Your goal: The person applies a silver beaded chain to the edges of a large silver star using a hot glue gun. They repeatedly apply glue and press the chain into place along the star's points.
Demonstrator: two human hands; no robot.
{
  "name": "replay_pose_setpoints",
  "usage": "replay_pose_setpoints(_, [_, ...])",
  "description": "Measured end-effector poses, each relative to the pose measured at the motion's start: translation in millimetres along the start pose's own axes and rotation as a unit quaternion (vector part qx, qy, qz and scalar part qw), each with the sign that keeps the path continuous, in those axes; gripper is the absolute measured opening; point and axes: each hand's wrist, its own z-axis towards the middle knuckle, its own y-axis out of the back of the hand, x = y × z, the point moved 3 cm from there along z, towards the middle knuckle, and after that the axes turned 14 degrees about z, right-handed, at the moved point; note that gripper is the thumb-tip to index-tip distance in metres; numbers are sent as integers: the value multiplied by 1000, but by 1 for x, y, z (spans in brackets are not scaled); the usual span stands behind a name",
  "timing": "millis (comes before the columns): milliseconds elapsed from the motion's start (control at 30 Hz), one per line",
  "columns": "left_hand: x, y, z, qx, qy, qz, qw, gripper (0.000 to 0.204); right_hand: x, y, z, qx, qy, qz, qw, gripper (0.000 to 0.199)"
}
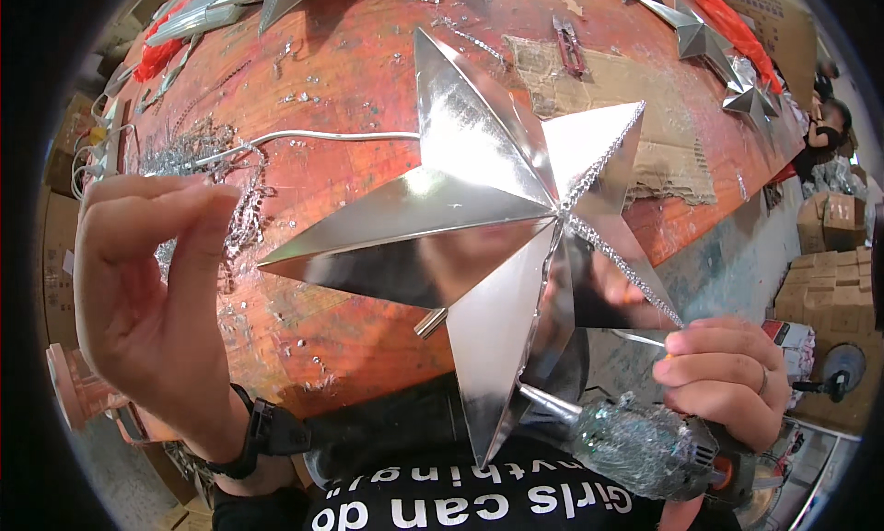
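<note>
**Silver star held over the workbench, glue gun in the right hand**

Head view. A large five-pointed silver foil star (488, 218) fills the middle of the frame, held up above the red-brown workbench (359, 80). Its facets act as mirrors; the reflections in them are smeared and cannot be read. A strip of glittery bead trim (603, 204) runs along two ridges on the star's right side, from the upper-right tip through the centre to the lower-right tip.

Right hand (727, 374): curled around a glue gun (654, 448) whose body is crusted with silvery residue. Fingers closed on the grip, ring on one finger. The nozzle passes behind the star's lower point, so its tip is hidden. How the star itself is supported cannot be made out.

Left hand (152, 291): raised at the left, thumb and forefinger pinched together near the top. Whatever is between them is too thin to see; possibly nothing. A black wrist strap (258, 434) sits at the wrist.

On the bench: a heap of loose silver bead chain (207, 167), a white cable (322, 137), a worn cardboard sheet (635, 107), a small red tool (569, 45). More silver stars (709, 38) lie along the far edge, cut off by the frame. Stacked cartons (829, 282) stand at the right, bent by the lens.
</note>
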Motion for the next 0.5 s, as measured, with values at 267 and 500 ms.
replay_pose_setpoints(267, [8, -1, -2, 21, 3, -26, 999, 18, 0, -2, -6, 16, -48, 41, 998, 26])
replay_pose_setpoints(500, [5, -1, -5, 5, 67, -12, 998, 27, -4, -4, -9, 37, -25, 45, 998, 34])
